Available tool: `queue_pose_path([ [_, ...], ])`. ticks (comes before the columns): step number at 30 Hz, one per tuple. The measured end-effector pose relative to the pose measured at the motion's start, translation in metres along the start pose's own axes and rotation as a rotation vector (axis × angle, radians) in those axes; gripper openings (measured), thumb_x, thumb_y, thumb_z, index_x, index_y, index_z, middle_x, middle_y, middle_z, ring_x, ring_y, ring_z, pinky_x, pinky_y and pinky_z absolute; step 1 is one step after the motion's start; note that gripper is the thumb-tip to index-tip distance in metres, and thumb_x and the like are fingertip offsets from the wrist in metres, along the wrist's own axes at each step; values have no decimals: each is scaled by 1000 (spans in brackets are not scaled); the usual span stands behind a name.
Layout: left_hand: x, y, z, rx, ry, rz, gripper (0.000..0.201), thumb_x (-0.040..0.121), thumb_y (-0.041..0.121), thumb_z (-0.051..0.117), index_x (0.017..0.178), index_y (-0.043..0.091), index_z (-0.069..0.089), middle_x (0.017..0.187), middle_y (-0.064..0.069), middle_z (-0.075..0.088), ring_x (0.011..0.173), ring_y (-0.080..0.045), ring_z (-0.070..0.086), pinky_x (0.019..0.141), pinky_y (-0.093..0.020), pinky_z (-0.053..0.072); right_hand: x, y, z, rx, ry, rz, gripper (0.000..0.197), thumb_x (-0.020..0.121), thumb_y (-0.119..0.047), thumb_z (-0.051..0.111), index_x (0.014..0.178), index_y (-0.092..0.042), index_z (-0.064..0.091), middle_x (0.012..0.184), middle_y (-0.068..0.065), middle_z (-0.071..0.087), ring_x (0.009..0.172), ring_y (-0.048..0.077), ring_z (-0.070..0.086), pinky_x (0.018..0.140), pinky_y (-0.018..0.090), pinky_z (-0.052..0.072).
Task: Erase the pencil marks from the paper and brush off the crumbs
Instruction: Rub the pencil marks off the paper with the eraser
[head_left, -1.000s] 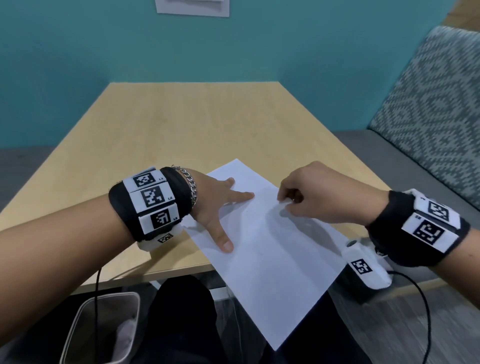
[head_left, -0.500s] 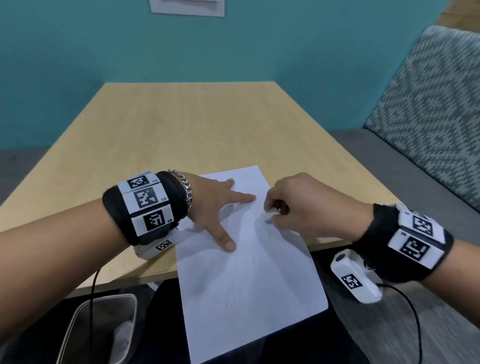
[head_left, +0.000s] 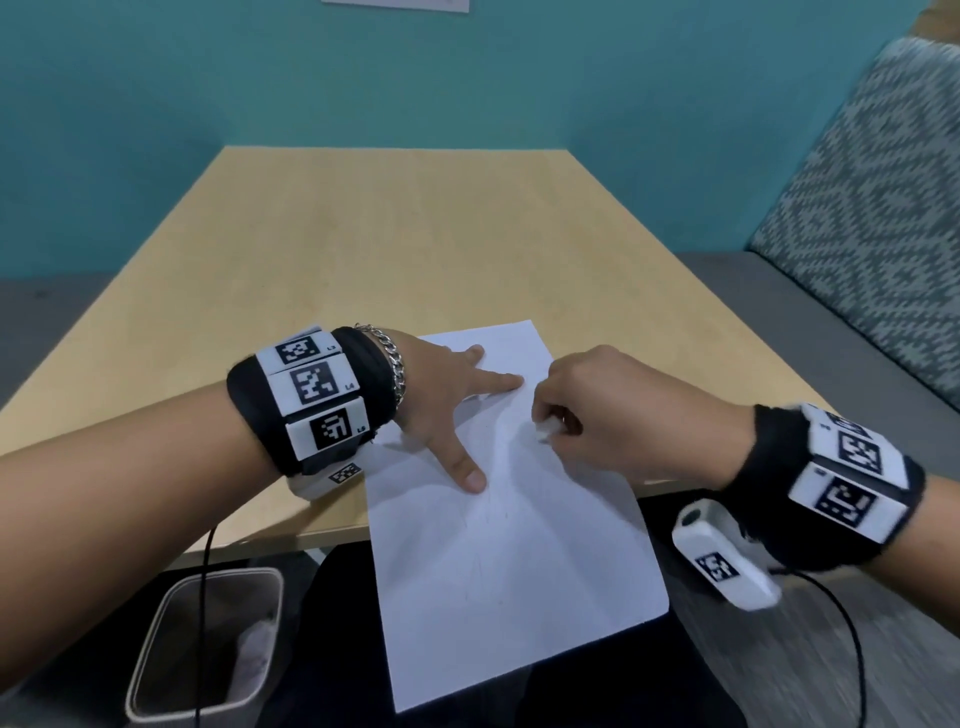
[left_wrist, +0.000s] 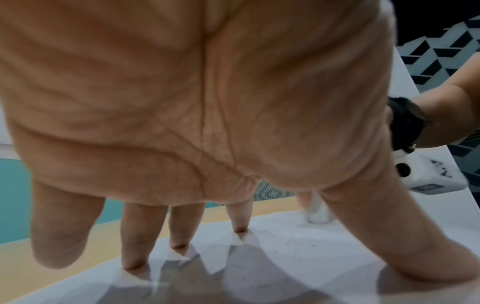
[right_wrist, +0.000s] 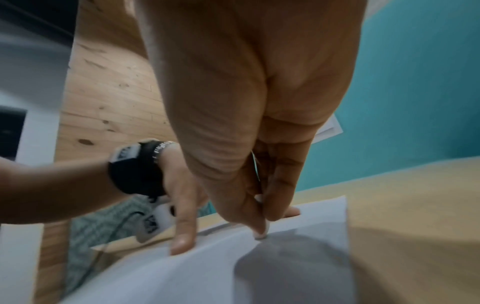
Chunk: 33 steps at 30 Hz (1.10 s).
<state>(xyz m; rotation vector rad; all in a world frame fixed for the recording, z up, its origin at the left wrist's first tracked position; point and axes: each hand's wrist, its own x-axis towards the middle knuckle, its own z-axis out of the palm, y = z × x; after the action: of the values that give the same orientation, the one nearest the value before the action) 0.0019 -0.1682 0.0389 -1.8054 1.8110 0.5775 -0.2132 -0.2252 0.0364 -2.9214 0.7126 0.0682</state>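
Head view: the paper (head_left: 498, 499), now turned squarer at frame centre, overhangs the table (head_left: 363, 249); left hand (head_left: 447, 405) splays flat on it.

Right wrist view: right hand (right_wrist: 259, 205) pinches the eraser (right_wrist: 261, 234) onto it, so rubbing can begin.

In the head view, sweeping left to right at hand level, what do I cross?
Left wristband → left hand, spread flat on the paper → white eraser → right hand, its grip on the eraser → right wristband.
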Motion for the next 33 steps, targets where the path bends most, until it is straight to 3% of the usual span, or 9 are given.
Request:
queue_pose_path([
  [3, 0, -1, 0, 7, -3, -6, 133, 56, 96, 71, 151, 67, -18, 173, 10, -22, 160, -23, 22, 122, -55, 30, -3, -6, -3, 23, -73, -44, 10, 85, -20, 65, 92, -22, 72, 80, -9, 62, 76, 11, 57, 69, 35, 54],
  [7, -1, 2, -3, 11, -15, -8, 133, 57, 94, 71, 152, 66, -18, 173, 11, -22, 160, -23, 22, 123, -54, 29, 11, 15, -7, 5, 15, 48, 7, 84, -15, 66, 88, -18, 71, 80, -4, 65, 75, 17, 57, 72, 44, 55],
  [12, -1, 2, -4, 25, -28, -21, 136, 55, 96, 71, 152, 66, -19, 173, 11, -23, 161, -25, 19, 123, -56, 30, 4, 3, -6, 28, -96, -87, 15, 87, -23, 67, 99, -26, 75, 87, -10, 66, 78, 9, 59, 70, 31, 53],
  [14, -1, 5, -6, 40, -35, -26, 135, 58, 93, 72, 153, 64, -20, 173, 10, -23, 160, -26, 22, 122, -56, 31, 11, 12, -10, 10, -81, -75, 16, 86, -19, 65, 98, -24, 76, 86, -7, 69, 79, 11, 60, 69, 28, 50],
  [18, -5, 11, -10, 65, -42, -39, 133, 62, 89, 73, 154, 62, -19, 174, 8, -22, 159, -27, 24, 122, -56, 31, 14, 26, -9, 13, -11, -50, 14, 86, -17, 65, 94, -23, 75, 83, -9, 67, 74, 7, 58, 65, 27, 48],
  [22, -6, 10, -9, 63, -41, -42, 134, 61, 90, 73, 154, 63, -19, 173, 9, -22, 158, -27, 25, 122, -55, 32, 2, 20, -14, 55, -154, -118, 17, 86, -27, 69, 101, -31, 75, 91, -13, 68, 81, 3, 60, 68, 25, 52],
  [27, -7, 13, -12, 77, -48, -38, 133, 64, 87, 74, 156, 60, -18, 174, 7, -21, 157, -27, 28, 122, -53, 32, 10, 24, -7, 2, -20, -123, 12, 86, -19, 64, 92, -23, 74, 87, -10, 65, 75, 9, 55, 72, 35, 53],
  [33, -8, 13, -13, 66, -54, -38, 130, 63, 90, 72, 152, 67, -20, 174, 6, -23, 160, -28, 21, 123, -56, 29, -9, 25, -15, 76, -127, -67, 18, 84, -32, 70, 101, -32, 76, 88, -14, 70, 81, 3, 63, 70, 26, 55],
])
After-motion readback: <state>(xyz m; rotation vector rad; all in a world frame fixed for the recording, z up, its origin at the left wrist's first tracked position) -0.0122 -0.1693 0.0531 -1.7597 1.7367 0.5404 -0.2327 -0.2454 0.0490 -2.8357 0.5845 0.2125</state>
